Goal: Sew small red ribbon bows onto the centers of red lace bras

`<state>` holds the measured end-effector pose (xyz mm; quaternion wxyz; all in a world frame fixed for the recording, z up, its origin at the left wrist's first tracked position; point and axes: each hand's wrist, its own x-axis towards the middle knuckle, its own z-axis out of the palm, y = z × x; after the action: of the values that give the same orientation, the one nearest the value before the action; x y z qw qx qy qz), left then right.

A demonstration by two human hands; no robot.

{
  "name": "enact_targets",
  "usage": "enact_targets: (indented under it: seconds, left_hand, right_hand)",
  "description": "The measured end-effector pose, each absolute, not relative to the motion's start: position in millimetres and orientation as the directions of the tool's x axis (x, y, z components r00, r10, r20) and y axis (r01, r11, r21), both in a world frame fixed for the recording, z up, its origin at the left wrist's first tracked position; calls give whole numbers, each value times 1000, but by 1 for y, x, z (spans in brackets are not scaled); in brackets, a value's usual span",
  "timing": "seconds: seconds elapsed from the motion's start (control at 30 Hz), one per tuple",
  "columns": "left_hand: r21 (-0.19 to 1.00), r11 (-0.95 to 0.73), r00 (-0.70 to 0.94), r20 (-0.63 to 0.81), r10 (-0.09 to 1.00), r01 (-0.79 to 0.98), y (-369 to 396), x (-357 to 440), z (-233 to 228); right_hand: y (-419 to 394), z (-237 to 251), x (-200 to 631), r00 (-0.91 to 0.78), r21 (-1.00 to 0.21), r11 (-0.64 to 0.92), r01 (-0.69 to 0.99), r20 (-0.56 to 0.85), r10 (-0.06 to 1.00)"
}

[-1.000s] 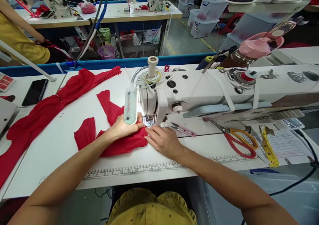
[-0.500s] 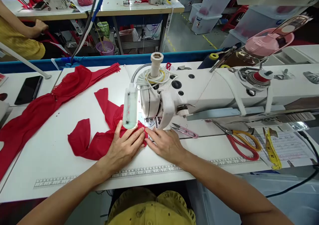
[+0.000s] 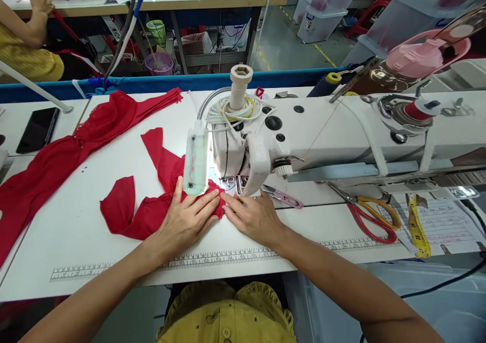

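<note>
Head view: the left hand [image 3: 187, 220] lies flat, fingers spread, on a crumpled red fabric piece [image 3: 152, 201] under the sewing machine [image 3: 266, 145]; the right hand [image 3: 252, 216] presses its edge, fingers extended. 1 fabric piece under 2 hands, 1 larger red garment [image 3: 56, 156] farther left, 1 pair of scissors [image 3: 370, 214], 1 thread snips [image 3: 283, 196].

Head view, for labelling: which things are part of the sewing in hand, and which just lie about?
In use: left hand and right hand flat on the red fabric piece; sewing machine.
Lying about: thread snips, scissors, tape measure, phone, red garment.
</note>
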<state>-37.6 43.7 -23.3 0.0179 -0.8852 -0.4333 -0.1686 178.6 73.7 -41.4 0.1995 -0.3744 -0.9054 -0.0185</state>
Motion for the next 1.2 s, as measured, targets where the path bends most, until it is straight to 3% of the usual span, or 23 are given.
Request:
enact_targets:
  seconds: [0.17, 0.4, 0.73, 1.2]
  left_hand:
    - [180, -621, 581, 229, 781, 763, 56, -42, -24]
    - [197, -656, 600, 278, 750, 729, 71, -44, -29]
    - [303, -600, 558, 220, 800, 741, 77, -48, -36]
    - [277, -571, 536, 197, 821, 773, 75, -44, -32]
  right_hand:
    - [75, -44, 179, -595, -116, 703, 701, 447, 668]
    - [76, -45, 180, -573, -139, 704, 696, 483, 662]
    - [78, -45, 180, -566, -151, 705, 693, 491, 662]
    - [79, -46, 180, -542, -174, 679, 713, 476, 692]
